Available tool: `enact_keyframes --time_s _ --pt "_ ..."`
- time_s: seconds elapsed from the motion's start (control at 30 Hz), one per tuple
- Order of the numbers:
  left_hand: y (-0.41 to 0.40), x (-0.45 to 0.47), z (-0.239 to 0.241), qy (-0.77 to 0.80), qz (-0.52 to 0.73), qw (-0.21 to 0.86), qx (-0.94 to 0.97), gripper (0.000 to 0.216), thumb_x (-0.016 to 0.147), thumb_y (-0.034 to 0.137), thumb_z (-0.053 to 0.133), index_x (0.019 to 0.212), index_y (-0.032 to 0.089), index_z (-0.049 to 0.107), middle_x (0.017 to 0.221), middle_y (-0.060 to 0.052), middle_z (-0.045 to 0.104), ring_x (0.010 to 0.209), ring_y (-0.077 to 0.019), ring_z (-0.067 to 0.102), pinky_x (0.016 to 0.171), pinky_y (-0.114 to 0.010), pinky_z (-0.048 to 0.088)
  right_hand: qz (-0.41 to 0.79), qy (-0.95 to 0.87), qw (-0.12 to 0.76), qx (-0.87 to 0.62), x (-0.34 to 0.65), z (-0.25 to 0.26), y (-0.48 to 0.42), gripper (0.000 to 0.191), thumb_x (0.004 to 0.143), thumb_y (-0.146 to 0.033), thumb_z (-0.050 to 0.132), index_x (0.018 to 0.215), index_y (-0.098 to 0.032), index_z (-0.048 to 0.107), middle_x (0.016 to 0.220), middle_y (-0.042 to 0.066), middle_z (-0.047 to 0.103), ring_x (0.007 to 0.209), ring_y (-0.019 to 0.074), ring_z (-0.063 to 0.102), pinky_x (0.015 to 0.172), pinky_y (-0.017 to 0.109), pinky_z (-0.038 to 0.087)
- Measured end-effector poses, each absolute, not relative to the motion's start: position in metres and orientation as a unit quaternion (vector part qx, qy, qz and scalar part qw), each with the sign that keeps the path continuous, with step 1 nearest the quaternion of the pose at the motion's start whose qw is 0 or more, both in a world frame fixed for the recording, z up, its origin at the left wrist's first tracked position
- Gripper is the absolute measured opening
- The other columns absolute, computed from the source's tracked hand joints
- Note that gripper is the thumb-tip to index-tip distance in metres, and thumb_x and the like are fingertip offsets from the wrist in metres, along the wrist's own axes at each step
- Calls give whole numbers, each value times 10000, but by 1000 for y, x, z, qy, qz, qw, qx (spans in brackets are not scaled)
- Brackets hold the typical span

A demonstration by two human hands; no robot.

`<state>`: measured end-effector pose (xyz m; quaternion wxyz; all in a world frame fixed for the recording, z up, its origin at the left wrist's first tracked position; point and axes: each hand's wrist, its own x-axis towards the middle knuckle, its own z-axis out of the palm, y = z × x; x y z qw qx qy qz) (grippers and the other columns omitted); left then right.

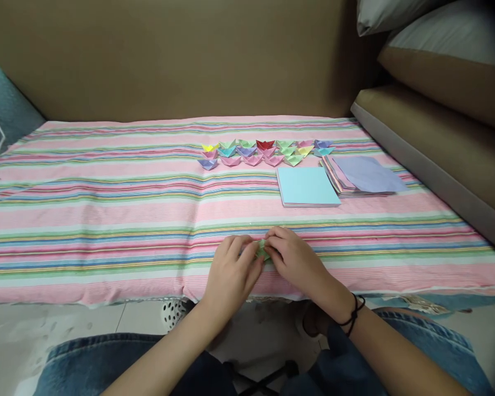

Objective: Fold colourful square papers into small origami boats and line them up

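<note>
A small piece of folded light green paper (263, 250) is between my two hands, just above the near part of the striped cloth. My left hand (233, 267) pinches its left side, with the thumb and fingertips closed on it. From the right, my right hand (292, 256) grips the other side with bent fingers. The fingers cover most of the paper, so its exact folded shape is hidden. Beyond my hands, several folded paper boats (266, 152) in many colours stand in rows.
A stack of light blue square paper (308, 186) lies right of centre. Against it rests a looser pile of paper, purple on top (369, 173). The striped cloth (86, 220) covers the seat. Cushions (445, 71) are piled at the right, and a brown backrest (169, 60) rises behind.
</note>
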<state>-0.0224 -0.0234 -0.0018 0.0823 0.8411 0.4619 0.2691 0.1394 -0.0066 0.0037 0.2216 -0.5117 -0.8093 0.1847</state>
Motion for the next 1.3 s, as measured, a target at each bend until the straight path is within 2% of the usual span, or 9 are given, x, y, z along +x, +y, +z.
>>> enact_keyframes --time_s 0.13,0.23,0.37,0.5,0.67,0.8,0.9,1.0,1.3 --pt "-14 -15 -1 487 270 148 817 138 816 131 465 916 197 533 945 -53 580 885 -197 522 756 -333 437 190 -810 238 -501 139 0 -8 197 820 -51 436 739 -163 576 860 71 546 829 192 516 738 320 449" --pt "-8 -9 -2 492 232 140 827 108 769 115 482 797 203 537 858 -36 574 831 -200 524 726 -328 425 199 -806 251 -498 139 -1 -8 191 806 -47 440 741 -165 575 872 71 544 825 190 523 742 324 454" --pt "-6 -4 -1 505 216 119 827 76 762 136 498 766 201 537 816 -31 574 807 -201 521 710 -329 416 230 -797 260 -494 141 -2 -7 195 781 -33 435 735 -166 571 898 75 550 841 189 537 763 332 464" --pt "-5 -3 0 498 216 113 832 45 775 161 529 772 201 549 826 -28 586 809 -201 530 715 -329 425 249 -792 262 -492 143 -2 -7 210 749 -12 417 702 -166 552 907 79 547 865 193 540 796 343 461" --pt "-6 -3 -2 490 251 145 822 81 796 126 533 803 191 581 970 -52 597 891 -197 566 752 -319 456 273 -781 269 -493 144 -1 -7 218 732 -5 402 702 -168 544 923 81 554 883 193 550 806 348 459" --pt "-9 -3 -1 496 262 170 810 93 797 118 544 764 190 591 997 -61 604 904 -198 580 751 -319 467 324 -761 287 -484 152 3 -6 263 717 -9 422 861 -185 554 909 56 606 874 181 588 759 323 477" --pt "-9 -5 3 506 254 200 800 107 769 103 585 700 185 580 907 -47 625 871 -194 584 746 -311 462 400 -729 299 -469 161 5 -6 370 694 -11 459 1001 -215 491 981 45 642 895 165 619 725 290 494" --pt "-10 -8 5 512 247 216 794 105 750 106 617 689 185 583 769 -21 629 786 -183 579 707 -300 449 445 -713 291 -457 165 6 -7 420 667 -17 514 1028 -224 459 1058 57 632 935 164 620 754 288 499" --pt "-12 -12 4 489 322 210 783 84 786 130 599 715 171 616 729 -27 628 713 -165 571 649 -268 424 461 -696 332 -439 159 10 -9 457 675 -93 615 1075 -236 446 1060 54 627 983 174 609 838 321 493"
